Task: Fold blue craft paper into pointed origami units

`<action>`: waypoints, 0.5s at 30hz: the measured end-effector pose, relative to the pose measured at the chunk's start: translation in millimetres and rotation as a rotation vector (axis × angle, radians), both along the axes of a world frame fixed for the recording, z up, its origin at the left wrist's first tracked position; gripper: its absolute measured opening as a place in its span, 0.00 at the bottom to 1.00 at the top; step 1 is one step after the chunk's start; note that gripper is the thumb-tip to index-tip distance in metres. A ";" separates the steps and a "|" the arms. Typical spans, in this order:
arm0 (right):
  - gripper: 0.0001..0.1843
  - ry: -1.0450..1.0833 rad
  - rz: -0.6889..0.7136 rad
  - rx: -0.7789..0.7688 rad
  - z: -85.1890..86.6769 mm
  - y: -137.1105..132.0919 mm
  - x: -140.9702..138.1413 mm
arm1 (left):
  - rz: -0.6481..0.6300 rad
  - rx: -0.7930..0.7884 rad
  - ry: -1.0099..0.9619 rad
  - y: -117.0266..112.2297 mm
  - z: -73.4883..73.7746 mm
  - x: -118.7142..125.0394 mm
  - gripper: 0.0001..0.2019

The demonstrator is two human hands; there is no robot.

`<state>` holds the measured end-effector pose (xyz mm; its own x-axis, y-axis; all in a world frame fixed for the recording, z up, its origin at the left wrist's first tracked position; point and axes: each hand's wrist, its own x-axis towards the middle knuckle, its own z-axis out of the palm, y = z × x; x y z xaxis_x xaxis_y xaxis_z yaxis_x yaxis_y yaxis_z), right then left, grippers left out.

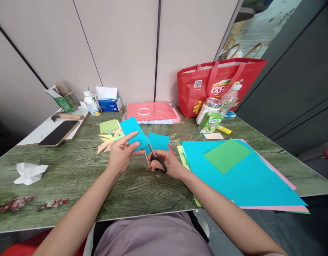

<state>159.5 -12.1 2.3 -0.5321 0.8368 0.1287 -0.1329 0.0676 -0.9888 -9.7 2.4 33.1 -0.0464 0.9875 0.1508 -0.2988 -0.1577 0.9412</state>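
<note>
My left hand (123,151) grips a blue sheet of paper (132,129) between thumb and fingers, tilted above the table. Around the handles of black scissors (159,161) my right hand (166,161) is closed. The scissor blades meet the right edge of that sheet; whether they are cutting cannot be made out. Another blue piece of paper (158,141) lies just behind the scissors, with red and yellow edges showing under it. Left of the held sheet are paper scraps (106,143) in yellow, peach and green, and a light green paper stack (108,126).
Large blue sheets (233,185) with a green square (227,155) on top lie at right. Behind stand a red bag (190,96), a bottle (230,96), a green drink carton (210,122) and a red paper pack (155,112). Leftward are a phone (59,132), hammer (69,116) and crumpled tissue (30,173).
</note>
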 end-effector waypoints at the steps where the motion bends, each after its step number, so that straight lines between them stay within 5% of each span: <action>1: 0.15 0.016 -0.017 -0.003 0.3 0.0 -0.2 | 0.003 0.001 -0.008 0.1 0.2 0.0 0.25; 6: 0.16 0.037 -0.176 -0.018 1.3 3.3 3.1 | -0.014 0.021 -0.039 1.3 -1.0 -1.8 0.23; 9: 0.20 0.056 -0.386 -0.033 -1.8 10.9 7.8 | -0.082 0.025 -0.028 1.2 -2.2 -3.3 0.24; 15: 0.38 0.029 -0.779 -0.142 -7.2 32.1 23.0 | -0.190 0.056 0.012 -2.7 4.4 -4.4 0.41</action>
